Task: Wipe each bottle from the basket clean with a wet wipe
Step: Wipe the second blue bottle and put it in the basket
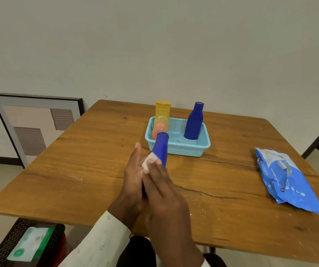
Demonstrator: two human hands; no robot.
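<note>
I hold a dark blue bottle (161, 148) tilted away from me, above the wooden table, its cap end near the basket. My left hand (133, 179) grips its lower part from the left. My right hand (160, 187) presses a white wet wipe (148, 160) against the bottle's side. The light blue mesh basket (188, 148) stands behind, holding a second dark blue bottle (194, 122) upright on the right, a yellow bottle (163, 112) at the back left and a clear bottle with peach contents (159, 128) in front of it.
A blue pack of wet wipes (286, 176) lies on the table's right side. A framed picture (33, 124) leans on the wall at the left. A black perforated bin (20, 245) with a green packet stands below the table's front left edge.
</note>
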